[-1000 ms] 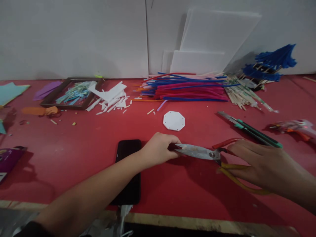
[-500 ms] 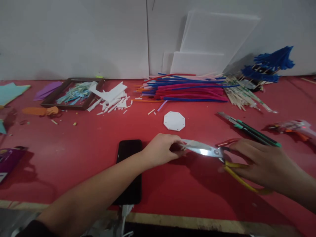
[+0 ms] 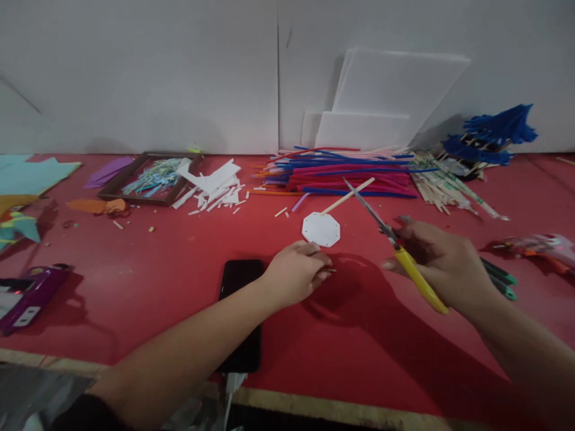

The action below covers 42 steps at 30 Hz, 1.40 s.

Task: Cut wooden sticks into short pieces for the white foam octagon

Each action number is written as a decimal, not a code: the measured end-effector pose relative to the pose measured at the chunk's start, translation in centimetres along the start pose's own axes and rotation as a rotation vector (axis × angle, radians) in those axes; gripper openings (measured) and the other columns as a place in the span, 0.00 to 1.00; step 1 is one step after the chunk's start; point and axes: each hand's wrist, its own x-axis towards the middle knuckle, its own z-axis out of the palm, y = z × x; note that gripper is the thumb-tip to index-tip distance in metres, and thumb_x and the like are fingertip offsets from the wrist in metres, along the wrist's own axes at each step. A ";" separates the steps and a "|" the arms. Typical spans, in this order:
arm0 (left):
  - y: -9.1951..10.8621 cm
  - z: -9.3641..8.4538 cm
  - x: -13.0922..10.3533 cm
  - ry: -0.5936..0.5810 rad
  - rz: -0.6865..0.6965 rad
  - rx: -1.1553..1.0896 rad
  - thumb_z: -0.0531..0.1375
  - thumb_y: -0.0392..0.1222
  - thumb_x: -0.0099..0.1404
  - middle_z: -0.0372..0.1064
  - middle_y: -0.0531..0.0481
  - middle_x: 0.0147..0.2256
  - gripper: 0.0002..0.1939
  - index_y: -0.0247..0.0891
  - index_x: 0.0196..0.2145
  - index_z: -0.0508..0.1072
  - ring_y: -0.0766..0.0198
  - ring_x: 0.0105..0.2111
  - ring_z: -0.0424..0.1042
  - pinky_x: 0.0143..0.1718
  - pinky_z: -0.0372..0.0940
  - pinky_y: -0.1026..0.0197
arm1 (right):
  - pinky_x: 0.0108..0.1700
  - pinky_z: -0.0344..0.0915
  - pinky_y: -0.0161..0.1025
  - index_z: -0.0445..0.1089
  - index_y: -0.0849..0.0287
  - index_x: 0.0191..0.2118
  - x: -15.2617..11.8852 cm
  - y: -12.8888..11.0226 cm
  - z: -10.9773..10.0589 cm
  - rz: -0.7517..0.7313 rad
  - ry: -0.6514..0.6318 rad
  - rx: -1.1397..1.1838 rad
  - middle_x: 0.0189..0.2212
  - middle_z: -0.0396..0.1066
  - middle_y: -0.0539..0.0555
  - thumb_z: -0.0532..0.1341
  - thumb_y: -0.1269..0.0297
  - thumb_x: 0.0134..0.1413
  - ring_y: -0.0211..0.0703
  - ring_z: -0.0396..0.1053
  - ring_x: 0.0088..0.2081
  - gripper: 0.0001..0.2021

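Observation:
My left hand [image 3: 297, 272] is closed in a pinch just below the white octagonal piece [image 3: 321, 230], which has small holes along its edge. A short, thin, pale tip shows at its fingertips; most of what it holds is hidden. Scissors [image 3: 420, 281] with a yellow handle are in my right hand [image 3: 442, 254], raised over the table, blades pointing up and left. Between the blade tips and the octagon there is a thin wooden stick [image 3: 345, 198], slanting up to the right; whether it touches the octagon I cannot tell.
A black phone [image 3: 242, 272] lies under my left forearm. Coloured pipe cleaners [image 3: 345, 173], white scraps [image 3: 215, 185], wooden sticks [image 3: 433, 179] and a brown frame [image 3: 112, 188] lie along the back. A green-black cutter [image 3: 498, 278] and a glue gun [image 3: 534, 244] are at right.
My right hand has lifted the scissors away from my left hand and turned the blades upward. A wooden stick now shows by the octagon. My left hand stays nearly in place; the view has shifted slightly.

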 end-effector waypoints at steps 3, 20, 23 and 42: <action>0.1 0.2 -0.2 0.067 -0.060 -0.078 0.60 0.41 0.65 0.71 0.40 0.44 0.11 0.35 0.44 0.73 0.52 0.46 0.71 0.50 0.68 0.49 | 0.21 0.52 0.34 0.60 0.55 0.25 0.1 -1.0 0.3 0.039 -0.015 0.108 0.19 0.54 0.45 0.61 0.33 0.44 0.34 0.51 0.21 0.27; -0.6 -1.0 0.4 0.451 -0.256 -0.914 0.66 0.45 0.54 0.74 0.48 0.29 0.11 0.36 0.28 0.71 0.67 0.28 0.70 0.29 0.66 0.65 | 0.28 0.63 0.37 0.67 0.56 0.32 -1.7 0.3 1.4 -0.124 -0.114 -0.025 0.27 0.73 0.53 0.61 0.39 0.50 0.41 0.69 0.26 0.22; -0.8 -1.0 0.5 0.458 -0.274 -0.932 0.67 0.46 0.53 0.75 0.48 0.28 0.12 0.36 0.27 0.71 0.66 0.29 0.72 0.30 0.68 0.64 | 0.27 0.63 0.38 0.68 0.56 0.33 -1.8 0.4 1.6 -0.109 -0.095 -0.030 0.26 0.73 0.53 0.62 0.39 0.50 0.42 0.69 0.25 0.22; 0.4 -1.0 -0.1 0.380 -0.052 -0.886 0.68 0.42 0.55 0.79 0.45 0.34 0.07 0.37 0.27 0.77 0.63 0.33 0.77 0.34 0.72 0.63 | 0.27 0.58 0.37 0.60 0.55 0.32 -2.2 -2.1 2.5 -0.109 -0.270 -0.128 0.27 0.69 0.53 0.58 0.55 0.52 0.42 0.65 0.25 0.10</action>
